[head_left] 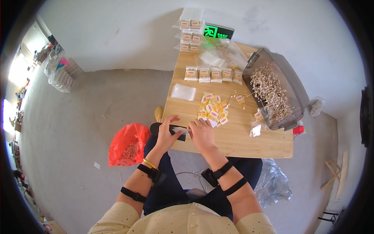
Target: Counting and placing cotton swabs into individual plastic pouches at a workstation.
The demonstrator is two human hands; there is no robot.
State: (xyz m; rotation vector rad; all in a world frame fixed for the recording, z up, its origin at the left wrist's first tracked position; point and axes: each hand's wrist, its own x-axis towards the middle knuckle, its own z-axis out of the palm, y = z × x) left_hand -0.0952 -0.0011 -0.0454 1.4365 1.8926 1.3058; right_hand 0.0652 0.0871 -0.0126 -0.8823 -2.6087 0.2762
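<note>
Near the table's front left edge, a small clear plastic bag (181, 129) is stretched between my hands. My left hand (167, 134) curves around its left end, thumb below and fingers above. Its right end is pinched in the fingers of my right hand (201, 133); what exactly lies inside the bag is too small to tell. A flat black piece (180, 137) shows under the bag at the table edge. Just beyond my right hand is a loose pile of yellow and white cards (212, 108). A stack of flat clear bags (183, 92) lies beyond my left hand.
A grey bin (298, 91) of cotton swabs (269, 91) lies tilted on the table's right. Filled swab packs (204, 74) stand in a row farther back, with stacked packs (191, 36) and a green lit sign (218, 32) behind. A red bag (121, 142) sits on the floor left.
</note>
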